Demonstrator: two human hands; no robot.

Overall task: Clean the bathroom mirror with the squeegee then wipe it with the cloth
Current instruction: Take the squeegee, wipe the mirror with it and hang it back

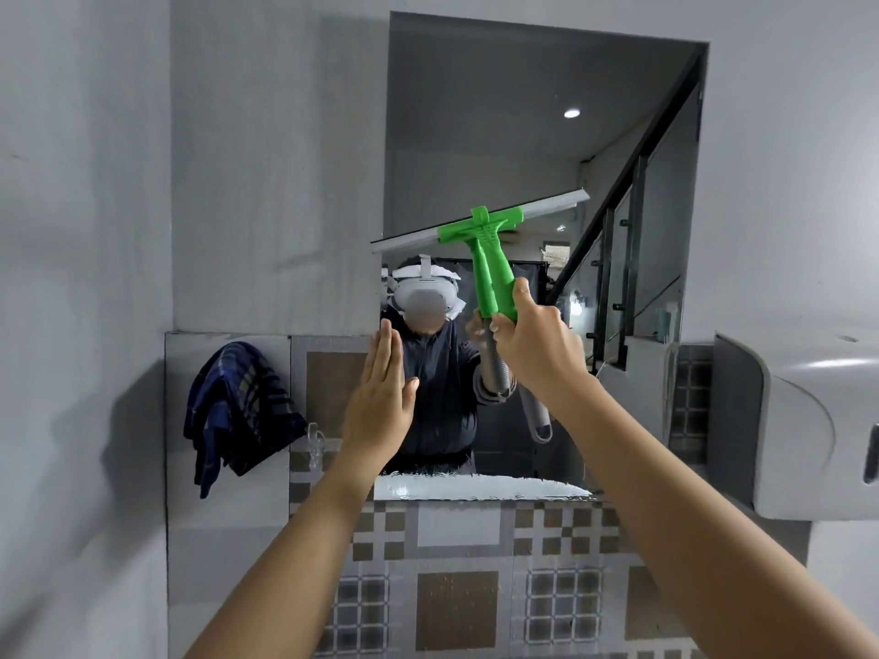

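Note:
The wall mirror (475, 111) fills the upper middle of the head view. My right hand (532, 344) grips the green handle of the squeegee (490, 259), whose grey blade lies tilted across the glass at mid-height, left end lower. My left hand (380, 392) is flat, fingers together and pointing up, at the mirror's lower left edge; whether it touches the glass is unclear. A band of foam or water streaks runs along the mirror's bottom edge. A dark blue checked cloth (238, 411) hangs on the wall to the left of the mirror.
A white dispenser (808, 430) juts out from the wall at the right. A small clear hook (314, 437) sits beside the cloth. Patterned brown and grey tiles (456, 596) cover the wall under the mirror.

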